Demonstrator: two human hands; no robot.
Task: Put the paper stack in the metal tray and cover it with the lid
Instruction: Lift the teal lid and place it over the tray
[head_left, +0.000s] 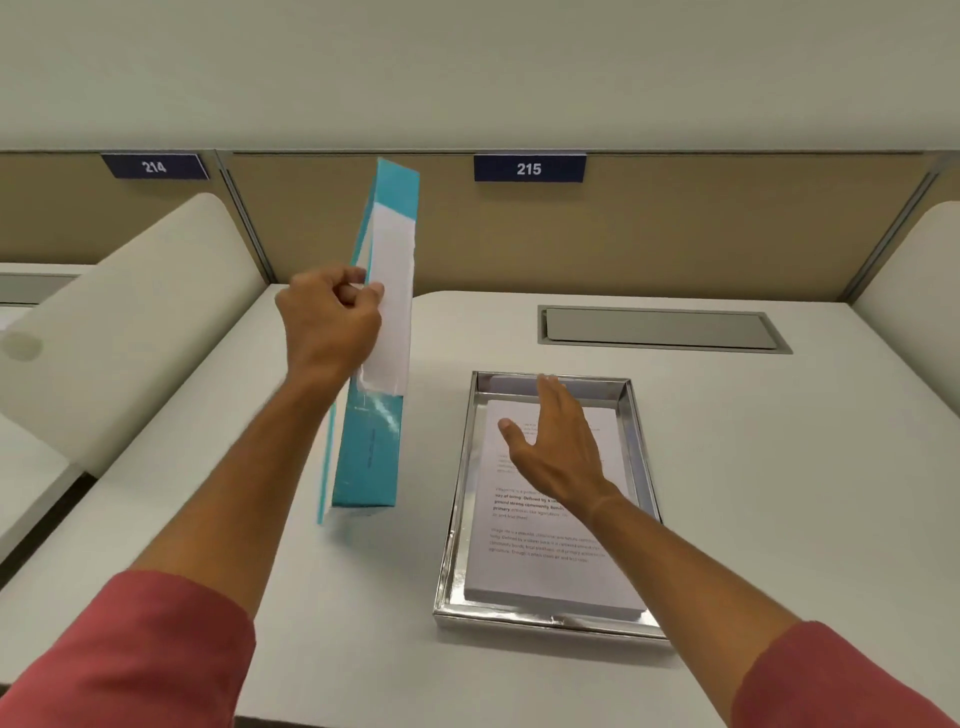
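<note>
Red sleeves (130, 654) frame the near tabletop edge. Left hand (330, 317) grips the teal box lid (371, 415), held upright toward the desk's (727, 467) left side. Right hand (556, 441), fingers spread, hovers over the printed white paper stack (545, 561) in the shiny metal tray (457, 519). Blue partition labels read 214 (154, 167) and 215 (529, 169).

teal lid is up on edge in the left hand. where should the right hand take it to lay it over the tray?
Probably the free right-hand long edge of the teal lid, about mid-length, approached from the right. The lid stands tilted on its short end beside the metal tray, the left hand pinching its left edge, so that side is exposed. The right hand, open above the paper stack, is nearest it.
</note>
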